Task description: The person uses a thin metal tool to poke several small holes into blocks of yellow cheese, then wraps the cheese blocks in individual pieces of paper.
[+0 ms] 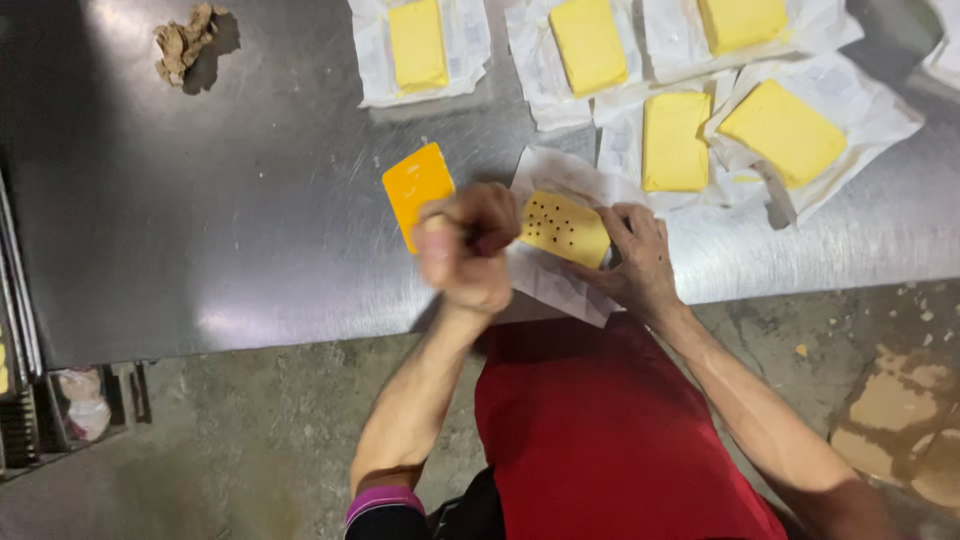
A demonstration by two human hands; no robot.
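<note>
While your right hand [640, 255] pins the hole-dotted butter block [565, 228] on its paper wrapper [545, 280] at the steel table [250, 200] edge, your left hand [465, 245] is fisted, contents blurred; keep pokes vertical, evenly spaced, beside 5 unwrapped blocks.

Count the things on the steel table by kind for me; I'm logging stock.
Plain yellow blocks on white wrappers: 5
Yellow block with holes, held by the right hand: 1
Orange flat card: 1
Crumpled brown wad: 1
Total: 8
</note>
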